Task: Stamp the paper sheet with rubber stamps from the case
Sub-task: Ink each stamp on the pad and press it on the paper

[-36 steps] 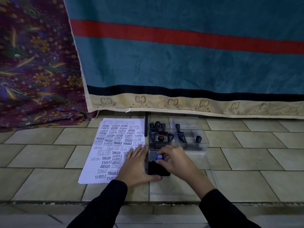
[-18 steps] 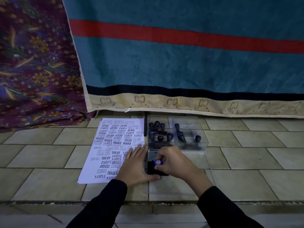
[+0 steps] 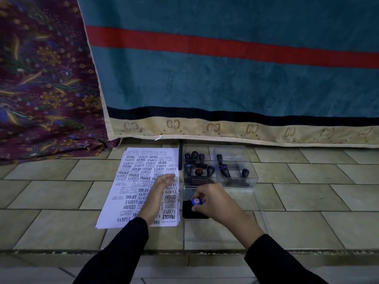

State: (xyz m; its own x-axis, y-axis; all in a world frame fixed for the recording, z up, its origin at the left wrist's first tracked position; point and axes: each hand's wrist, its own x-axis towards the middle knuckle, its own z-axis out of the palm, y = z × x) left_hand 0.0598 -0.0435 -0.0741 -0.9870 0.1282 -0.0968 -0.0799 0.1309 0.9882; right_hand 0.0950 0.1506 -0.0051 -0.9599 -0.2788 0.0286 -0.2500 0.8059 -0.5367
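Note:
A white paper sheet [image 3: 131,187] covered in black stamped words lies on the tiled floor. To its right stands a clear plastic case [image 3: 251,176] holding several black-handled rubber stamps [image 3: 210,170]. In front of the case sits a black ink pad [image 3: 187,212]. My right hand [image 3: 215,201] grips a stamp with a blue top [image 3: 196,201] and holds it down on the ink pad. My left hand [image 3: 162,185] hovers over the right half of the sheet, fingers extended and holding nothing.
The case's clear lid [image 3: 242,220] lies flat on the floor under my right wrist. A teal blanket [image 3: 225,83] with a red stripe hangs behind the case, and a purple floral cloth [image 3: 41,89] lies at the left. A floor ledge [image 3: 184,252] runs in front of me.
My left hand has lifted off the ink pad's edge and moved left and forward over the sheet. My right hand keeps the blue-topped stamp on the ink pad.

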